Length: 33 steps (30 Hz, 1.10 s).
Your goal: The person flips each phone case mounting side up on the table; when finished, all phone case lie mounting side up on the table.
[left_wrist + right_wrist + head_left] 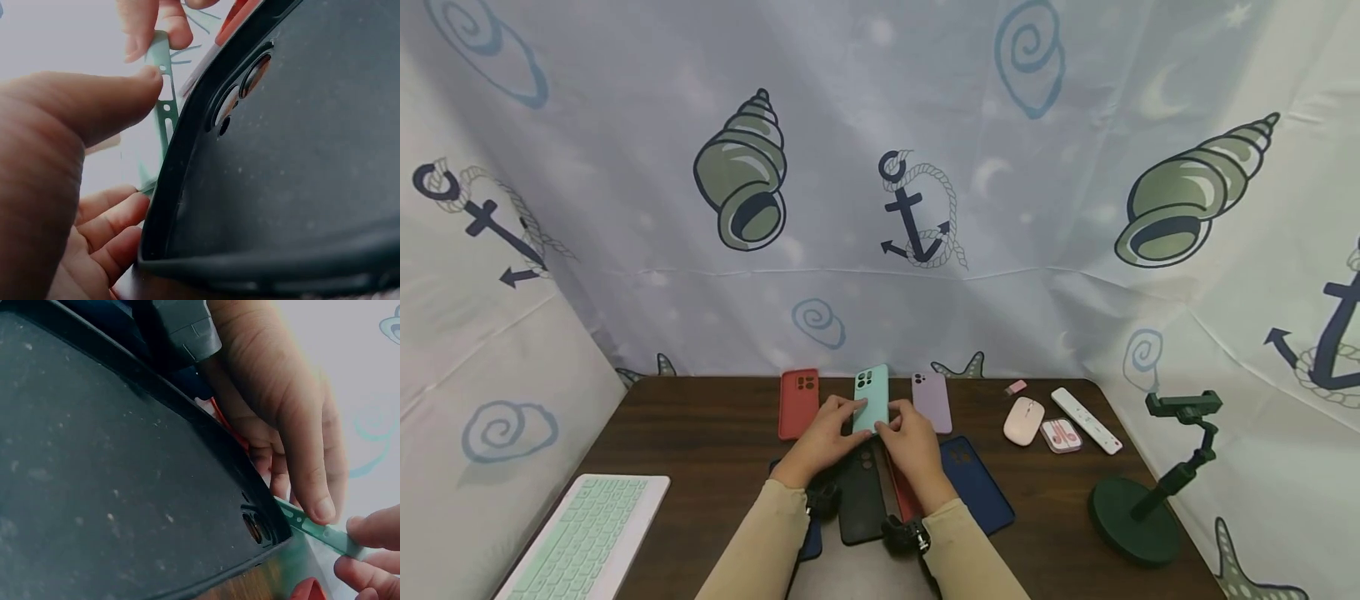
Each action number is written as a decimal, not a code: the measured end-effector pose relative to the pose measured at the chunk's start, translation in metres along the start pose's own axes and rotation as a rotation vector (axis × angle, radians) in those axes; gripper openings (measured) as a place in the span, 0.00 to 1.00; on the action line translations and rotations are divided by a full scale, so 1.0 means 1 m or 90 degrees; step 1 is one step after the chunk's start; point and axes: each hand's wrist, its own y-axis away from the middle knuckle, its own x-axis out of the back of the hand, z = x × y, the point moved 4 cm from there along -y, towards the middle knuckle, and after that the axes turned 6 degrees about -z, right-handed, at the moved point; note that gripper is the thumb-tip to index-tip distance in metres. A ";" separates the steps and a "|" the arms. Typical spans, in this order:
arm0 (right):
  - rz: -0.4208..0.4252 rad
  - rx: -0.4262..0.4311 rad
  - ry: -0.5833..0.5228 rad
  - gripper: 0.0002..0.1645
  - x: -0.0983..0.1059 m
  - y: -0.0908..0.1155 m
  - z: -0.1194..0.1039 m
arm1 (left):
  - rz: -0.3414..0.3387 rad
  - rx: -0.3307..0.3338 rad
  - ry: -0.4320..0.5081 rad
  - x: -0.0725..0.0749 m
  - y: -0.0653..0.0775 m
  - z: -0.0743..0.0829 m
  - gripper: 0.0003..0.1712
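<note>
A mint green phone case (pixel 872 404) with camera cutouts stands at the back of the table, between both hands. My left hand (pixel 820 435) pinches its lower left side, thumb on the edge. At the lower right corner, my right hand (pixel 916 450) grips it with thumb and fingers. The left wrist view shows the slotted bottom edge of the mint case (pixel 164 109), with fingers of both hands on it. A black phone case (pixel 859 492) lies nearer, below the hands, and fills much of both wrist views.
A red case (pixel 798 404) lies left of the mint one and a lilac case (pixel 932 403) right. Blue cases (pixel 977 486) flank the forearms. Farther right are a mouse (pixel 1024 421), earphone box (pixel 1061 435), white remote (pixel 1086 420) and green stand (pixel 1135 521); a keyboard (pixel 583 537) lies left.
</note>
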 end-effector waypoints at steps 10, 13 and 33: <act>-0.030 0.016 -0.041 0.33 -0.002 -0.002 -0.001 | -0.017 -0.028 0.029 0.000 0.001 0.000 0.48; -0.031 0.034 -0.051 0.30 -0.002 -0.002 -0.005 | -0.022 -0.041 0.049 0.000 0.001 0.001 0.48; -0.075 0.112 0.071 0.19 -0.008 -0.001 -0.006 | -0.041 -0.032 0.084 0.008 0.002 0.010 0.38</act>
